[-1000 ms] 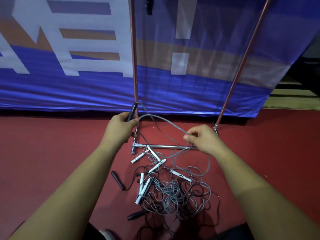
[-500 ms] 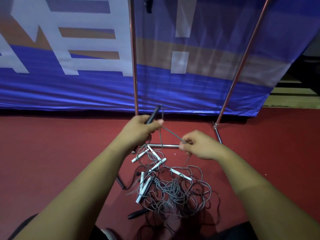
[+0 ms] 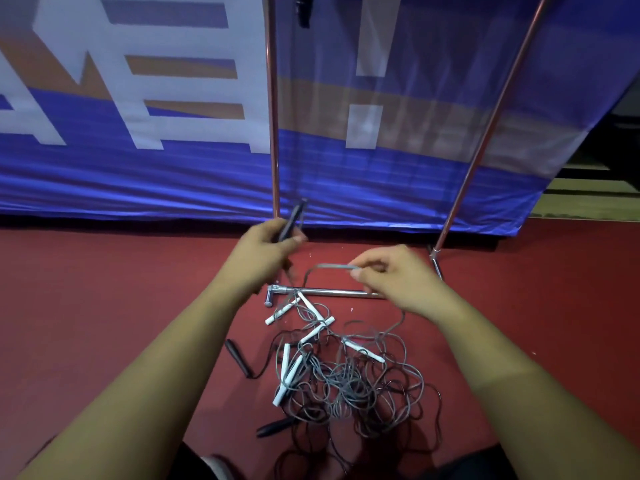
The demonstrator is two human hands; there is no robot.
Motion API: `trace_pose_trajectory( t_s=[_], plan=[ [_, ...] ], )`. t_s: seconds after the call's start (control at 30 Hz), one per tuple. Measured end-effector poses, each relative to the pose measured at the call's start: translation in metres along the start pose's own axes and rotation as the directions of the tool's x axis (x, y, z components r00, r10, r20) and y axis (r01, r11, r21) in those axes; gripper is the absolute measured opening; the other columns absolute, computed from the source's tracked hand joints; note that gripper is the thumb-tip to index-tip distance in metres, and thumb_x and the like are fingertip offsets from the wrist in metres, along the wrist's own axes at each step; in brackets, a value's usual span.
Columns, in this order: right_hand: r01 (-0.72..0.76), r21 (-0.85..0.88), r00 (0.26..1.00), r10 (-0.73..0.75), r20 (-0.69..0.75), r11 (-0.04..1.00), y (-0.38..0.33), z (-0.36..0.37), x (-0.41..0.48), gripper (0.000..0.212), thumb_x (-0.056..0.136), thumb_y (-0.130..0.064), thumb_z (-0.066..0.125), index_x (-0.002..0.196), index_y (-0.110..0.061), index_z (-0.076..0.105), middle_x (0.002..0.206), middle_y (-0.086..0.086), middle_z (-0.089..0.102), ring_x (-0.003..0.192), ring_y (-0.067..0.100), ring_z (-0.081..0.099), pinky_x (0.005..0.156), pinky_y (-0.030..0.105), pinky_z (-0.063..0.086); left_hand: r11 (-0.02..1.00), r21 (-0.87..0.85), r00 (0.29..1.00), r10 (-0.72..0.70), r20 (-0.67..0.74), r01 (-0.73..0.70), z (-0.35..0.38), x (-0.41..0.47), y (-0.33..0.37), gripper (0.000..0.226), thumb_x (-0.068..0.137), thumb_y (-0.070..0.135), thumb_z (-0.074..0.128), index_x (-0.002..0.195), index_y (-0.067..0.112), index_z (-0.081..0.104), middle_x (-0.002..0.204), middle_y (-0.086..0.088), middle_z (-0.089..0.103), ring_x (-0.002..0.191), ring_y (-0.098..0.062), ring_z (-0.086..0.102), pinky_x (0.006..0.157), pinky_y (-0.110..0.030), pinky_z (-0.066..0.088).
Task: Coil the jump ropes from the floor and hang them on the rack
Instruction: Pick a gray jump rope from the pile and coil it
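Grey cord now slacker than before, left hand fingers clamped round black handle, right hand fingers pinching it.

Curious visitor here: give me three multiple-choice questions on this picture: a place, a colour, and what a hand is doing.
1. Where is the tangled pile of grey jump ropes? A) on the red floor B) over a chair C) in a box
2. What colour is the slim handle that the left hand grips? A) white B) black C) yellow
3. What is the right hand doing? A) lying flat B) pinching a grey cord C) waving
A: the pile lies on the floor. B: the handle is black. B: its fingers pinch the cord.
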State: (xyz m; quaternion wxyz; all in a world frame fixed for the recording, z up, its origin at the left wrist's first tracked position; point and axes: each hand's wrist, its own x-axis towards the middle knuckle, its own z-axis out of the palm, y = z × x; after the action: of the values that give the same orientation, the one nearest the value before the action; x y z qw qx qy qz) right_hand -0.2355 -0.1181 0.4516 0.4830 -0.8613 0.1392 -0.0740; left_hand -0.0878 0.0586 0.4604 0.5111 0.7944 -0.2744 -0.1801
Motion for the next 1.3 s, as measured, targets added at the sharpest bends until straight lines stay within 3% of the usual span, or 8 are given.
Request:
trace_pose_trajectory(
  t_s=[0.17,0.37,0.5,0.63,0.77,0.9,1.1,1.3],
  plan=[
    [0.053,0.065,0.998,-0.052,-0.016,0.996,-0.004,0.009,0.002,0.009,0.091,-0.015,0.069,0.084,-0.012,0.073,0.057,-0.003,0.06,0.053,0.009,0.051,0.054,0.023,0.042,0.999,0.036,0.926,-0.041,0.376,0.03,0.022,-0.018,0.008,0.027,0.094,0.034,0.067,0.087,0.009,0.06,0.05,0.003,0.05,0.036,-0.01,0.042,0.038,-0.018,0.027],
    [-0.144,-0.449,0.95,0.25,0.187,0.882,0.06,-0.015,0.008,0.022,0.086,-0.006,0.066,0.068,-0.018,0.063,0.071,0.004,0.066,0.065,0.015,0.058,0.069,0.034,0.051,0.868,-0.483,0.993,-0.109,0.05,0.12,0.0,0.001,0.009,0.024,0.098,0.015,0.059,0.077,0.016,0.047,0.053,0.004,0.036,0.036,-0.007,0.028,0.035,-0.015,0.016],
    [-0.299,-0.296,0.944,0.327,0.048,0.907,0.081,-0.027,0.011,0.036,0.086,0.009,0.057,0.069,-0.021,0.067,0.068,0.001,0.072,0.074,0.024,0.065,0.073,0.041,0.052,0.99,-0.1,0.983,-0.113,-0.142,0.099,-0.026,0.005,-0.005,0.02,0.097,0.024,0.062,0.081,0.013,0.058,0.065,-0.014,0.06,0.041,-0.019,0.045,0.04,-0.02,0.028],
    [-0.157,0.024,0.979,0.158,-0.125,0.987,0.044,-0.025,0.01,0.012,0.091,-0.003,0.063,0.085,-0.013,0.067,0.061,0.002,0.069,0.054,0.014,0.058,0.063,0.03,0.047,0.989,0.077,0.992,-0.127,-0.004,0.127,-0.022,0.002,-0.008,0.014,0.1,0.027,0.057,0.102,0.014,0.061,0.07,-0.015,0.073,0.039,-0.017,0.044,0.042,-0.022,0.028],
    [0.008,-0.023,0.998,-0.007,0.069,1.0,0.0,-0.003,-0.003,0.01,0.093,-0.013,0.066,0.093,-0.017,0.075,0.055,-0.005,0.062,0.053,0.005,0.051,0.057,0.023,0.04,0.992,-0.114,0.973,-0.02,0.229,0.047,-0.002,-0.003,0.006,0.017,0.099,0.021,0.058,0.112,0.01,0.065,0.074,-0.014,0.068,0.044,-0.017,0.057,0.037,-0.02,0.028],
    [0.078,0.034,0.996,-0.079,0.041,0.996,-0.011,0.006,-0.002,0.009,0.093,-0.016,0.066,0.088,-0.015,0.074,0.056,-0.005,0.061,0.053,0.004,0.05,0.057,0.02,0.04,0.999,0.029,0.87,-0.041,0.492,0.031,0.012,-0.013,0.006,0.02,0.098,0.031,0.061,0.089,0.014,0.064,0.051,-0.007,0.055,0.039,-0.014,0.04,0.04,-0.021,0.028],
    [-0.147,-0.385,0.947,0.242,0.212,0.911,0.054,-0.009,0.01,0.016,0.088,-0.017,0.071,0.073,-0.018,0.065,0.075,0.0,0.068,0.073,0.016,0.061,0.073,0.036,0.052,0.881,-0.469,0.998,-0.049,0.036,0.061,0.003,0.002,0.009,0.02,0.098,0.013,0.058,0.079,0.015,0.05,0.055,0.003,0.039,0.038,-0.009,0.032,0.035,-0.016,0.023],
    [-0.209,-0.107,0.977,0.213,0.027,0.972,0.06,-0.017,0.015,0.019,0.094,-0.015,0.064,0.075,-0.015,0.068,0.067,0.0,0.073,0.058,0.011,0.055,0.063,0.028,0.043,0.991,-0.079,0.979,-0.119,-0.165,0.107,-0.016,0.008,-0.01,0.008,0.099,0.02,0.057,0.095,0.015,0.061,0.055,-0.009,0.066,0.04,-0.017,0.049,0.04,-0.023,0.028]
  ],
)
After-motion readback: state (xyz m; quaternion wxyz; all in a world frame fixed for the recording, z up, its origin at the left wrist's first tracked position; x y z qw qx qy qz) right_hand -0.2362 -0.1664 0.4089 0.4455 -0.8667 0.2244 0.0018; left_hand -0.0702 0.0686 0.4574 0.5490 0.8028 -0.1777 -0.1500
